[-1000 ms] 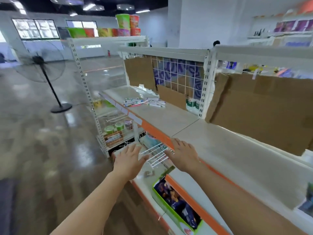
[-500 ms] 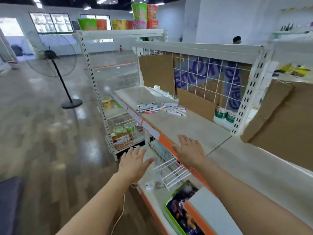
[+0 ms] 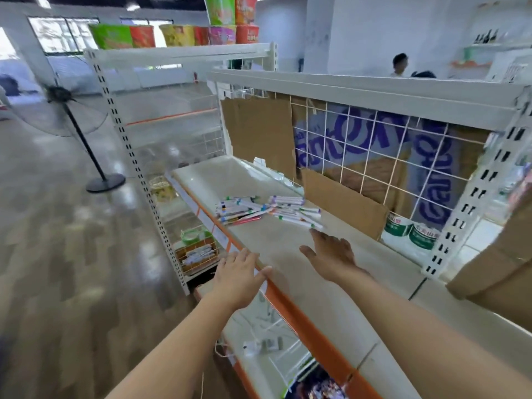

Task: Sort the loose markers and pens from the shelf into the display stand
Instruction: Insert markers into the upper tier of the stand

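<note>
Closer to the pens [image 3: 267, 210] now, both hands empty.
Right hand [image 3: 331, 256] flat, reaching toward 12 o'clock, nearly touching; left hand [image 3: 239, 273] spread at shelf [image 3: 311, 286] edge; nothing sorted yet.

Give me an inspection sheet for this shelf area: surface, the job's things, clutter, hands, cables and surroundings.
Surface: pale shelf with an orange front edge, at about hand level.
Job's things: loose markers and pens piled on the shelf; no display stand clearly seen.
Clutter: cardboard sheet propped against the wire grid; two green-and-white tubs behind it.
Hands: left hand open, at the shelf's front edge; right hand open above the shelf, short of the pens; neither holds anything.
Cables: thin cord by the lower shelf.
Surroundings: standing fan on the glossy floor; cup noodles on the top shelf; a person behind.
</note>
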The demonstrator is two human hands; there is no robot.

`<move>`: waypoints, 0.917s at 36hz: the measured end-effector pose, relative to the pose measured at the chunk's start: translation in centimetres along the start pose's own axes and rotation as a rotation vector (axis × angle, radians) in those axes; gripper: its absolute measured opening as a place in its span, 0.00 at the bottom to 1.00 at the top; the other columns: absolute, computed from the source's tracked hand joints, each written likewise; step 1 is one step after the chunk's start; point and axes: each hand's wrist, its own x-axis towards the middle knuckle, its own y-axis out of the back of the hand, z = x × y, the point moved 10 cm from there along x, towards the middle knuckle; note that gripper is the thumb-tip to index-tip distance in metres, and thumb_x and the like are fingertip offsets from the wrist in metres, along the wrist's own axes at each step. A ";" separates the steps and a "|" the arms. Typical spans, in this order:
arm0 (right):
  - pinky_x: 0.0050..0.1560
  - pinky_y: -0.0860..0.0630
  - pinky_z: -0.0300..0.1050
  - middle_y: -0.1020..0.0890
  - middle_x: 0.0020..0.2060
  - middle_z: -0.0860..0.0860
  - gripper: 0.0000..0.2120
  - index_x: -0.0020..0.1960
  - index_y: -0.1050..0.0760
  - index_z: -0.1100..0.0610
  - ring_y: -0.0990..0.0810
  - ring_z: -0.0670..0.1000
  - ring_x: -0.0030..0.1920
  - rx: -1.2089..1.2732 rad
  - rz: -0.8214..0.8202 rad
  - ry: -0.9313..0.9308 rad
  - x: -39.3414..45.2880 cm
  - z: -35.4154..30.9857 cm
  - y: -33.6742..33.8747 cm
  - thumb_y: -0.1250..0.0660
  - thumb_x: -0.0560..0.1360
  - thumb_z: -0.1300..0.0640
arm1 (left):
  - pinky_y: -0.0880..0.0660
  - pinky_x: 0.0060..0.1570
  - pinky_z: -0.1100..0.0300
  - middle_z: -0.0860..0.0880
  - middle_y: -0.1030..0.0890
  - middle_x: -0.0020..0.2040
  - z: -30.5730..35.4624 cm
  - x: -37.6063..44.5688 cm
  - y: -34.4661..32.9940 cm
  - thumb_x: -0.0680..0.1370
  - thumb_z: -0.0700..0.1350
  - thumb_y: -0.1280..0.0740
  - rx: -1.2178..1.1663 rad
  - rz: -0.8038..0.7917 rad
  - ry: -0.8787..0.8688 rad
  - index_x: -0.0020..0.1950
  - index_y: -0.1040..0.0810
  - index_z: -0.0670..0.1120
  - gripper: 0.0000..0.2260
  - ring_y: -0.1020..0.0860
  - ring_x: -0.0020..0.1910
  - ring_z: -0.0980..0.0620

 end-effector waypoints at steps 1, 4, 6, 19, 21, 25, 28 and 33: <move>0.69 0.42 0.53 0.31 0.69 0.55 0.27 0.75 0.45 0.54 0.32 0.57 0.68 -0.003 -0.001 -0.013 0.7 0.2 -0.2 0.51 0.81 0.42 | 0.49 0.73 0.49 0.48 0.45 0.78 0.1 0.9 0.0 0.80 0.62 0.52 0.001 -0.005 -0.017 0.77 0.44 0.51 0.28 0.48 0.76 0.46; 0.70 0.42 0.53 0.30 0.69 0.55 0.27 0.75 0.45 0.54 0.32 0.57 0.68 -0.004 0.005 -0.056 3.2 0.6 -0.7 0.50 0.81 0.42 | 0.47 0.73 0.50 0.47 0.46 0.78 0.2 4.0 0.2 0.81 0.61 0.52 0.007 -0.022 -0.067 0.77 0.44 0.51 0.26 0.46 0.76 0.46; 0.69 0.41 0.52 0.31 0.69 0.55 0.26 0.75 0.45 0.54 0.32 0.56 0.68 -0.014 0.013 -0.088 5.0 0.9 -0.9 0.50 0.81 0.42 | 0.47 0.73 0.51 0.47 0.46 0.78 0.1 6.1 0.4 0.82 0.59 0.51 0.019 -0.032 -0.104 0.77 0.45 0.50 0.25 0.46 0.76 0.47; 0.62 0.35 0.47 0.28 0.65 0.51 0.17 0.69 0.35 0.52 0.31 0.54 0.65 -0.080 0.117 -0.288 12.4 2.9 -1.4 0.46 0.81 0.56 | 0.29 0.55 0.55 0.51 0.32 0.69 1.9 17.2 1.6 0.81 0.49 0.41 -0.047 0.063 -0.338 0.70 0.33 0.51 0.17 0.35 0.68 0.49; 0.60 0.35 0.46 0.27 0.63 0.51 0.16 0.68 0.34 0.52 0.30 0.53 0.63 -0.098 0.127 -0.310 12.9 3.2 -1.6 0.44 0.80 0.58 | 0.29 0.57 0.56 0.52 0.31 0.69 2.8 18.0 1.5 0.81 0.47 0.41 -0.069 0.082 -0.364 0.69 0.31 0.51 0.16 0.35 0.69 0.49; 0.59 0.34 0.46 0.26 0.61 0.51 0.15 0.65 0.31 0.52 0.30 0.53 0.63 -0.102 0.148 -0.334 13.7 3.9 -2.0 0.43 0.79 0.59 | 0.30 0.59 0.55 0.50 0.29 0.67 4.6 19.5 1.1 0.79 0.41 0.41 -0.093 0.100 -0.417 0.68 0.29 0.50 0.17 0.34 0.67 0.48; 0.58 0.35 0.46 0.25 0.58 0.51 0.13 0.62 0.30 0.53 0.30 0.53 0.62 -0.109 0.157 -0.319 14.3 4.1 -2.1 0.42 0.79 0.58 | 0.31 0.59 0.54 0.51 0.29 0.66 5.7 20.5 0.8 0.79 0.40 0.42 -0.056 0.111 -0.445 0.69 0.29 0.51 0.18 0.34 0.67 0.48; 0.59 0.36 0.46 0.25 0.57 0.51 0.10 0.60 0.27 0.54 0.30 0.54 0.62 -0.086 0.164 -0.294 14.5 4.6 -2.1 0.41 0.79 0.55 | 0.34 0.61 0.56 0.51 0.27 0.65 6.6 21.5 0.5 0.80 0.44 0.41 -0.029 0.128 -0.471 0.68 0.29 0.51 0.17 0.33 0.67 0.49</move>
